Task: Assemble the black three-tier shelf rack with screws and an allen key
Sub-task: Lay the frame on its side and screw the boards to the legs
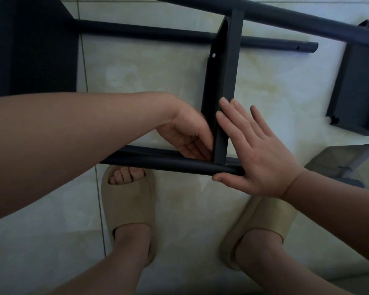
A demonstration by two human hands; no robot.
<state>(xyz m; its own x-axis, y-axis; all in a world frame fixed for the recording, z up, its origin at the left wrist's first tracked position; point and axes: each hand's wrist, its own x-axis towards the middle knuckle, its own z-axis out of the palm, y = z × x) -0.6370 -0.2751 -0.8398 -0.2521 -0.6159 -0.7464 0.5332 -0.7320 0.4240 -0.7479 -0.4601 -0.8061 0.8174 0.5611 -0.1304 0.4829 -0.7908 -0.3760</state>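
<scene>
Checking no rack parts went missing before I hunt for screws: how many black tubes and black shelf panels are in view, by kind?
Black tubes: 3 (top, middle, near)
Black shelf panels: 3 (left, centre, right)
Total: 6

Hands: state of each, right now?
Left hand: fingers curled against the middle shelf panel; full grip cannot be told.
Right hand: open, flat against the panel and front tube.
</scene>
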